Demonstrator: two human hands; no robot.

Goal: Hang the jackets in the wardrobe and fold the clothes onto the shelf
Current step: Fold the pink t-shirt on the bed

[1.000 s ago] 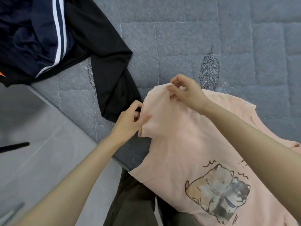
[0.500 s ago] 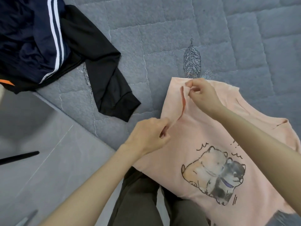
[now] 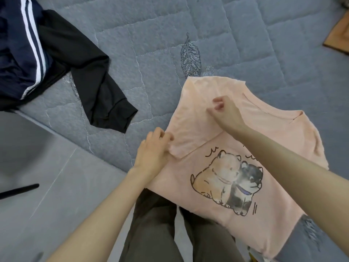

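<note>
A peach T-shirt (image 3: pixel 273 140) with a print of two cartoon dogs lies flat on the grey quilted bed (image 3: pixel 151 44), its hem hanging over the near edge. Its left sleeve side is folded inward over the chest. My left hand (image 3: pixel 153 150) pinches the lower corner of that folded flap. My right hand (image 3: pixel 224 112) pinches the flap's upper part near the collar. A navy jacket with white stripes (image 3: pixel 20 46) lies bunched at the upper left, with a black garment (image 3: pixel 88 80) spread beside it.
An orange-brown cloth (image 3: pixel 338 36) shows at the far right edge of the bed. Grey floor (image 3: pixel 47 186) runs along the bed's left side, with a black rod (image 3: pixel 18 190) lying on it. My legs in dark trousers (image 3: pixel 160 224) stand against the bed edge.
Both hands carried the shirt's left sleeve side inward and laid it down over the chest. The fold now lies flat where the fabric edge was lifted before.
</note>
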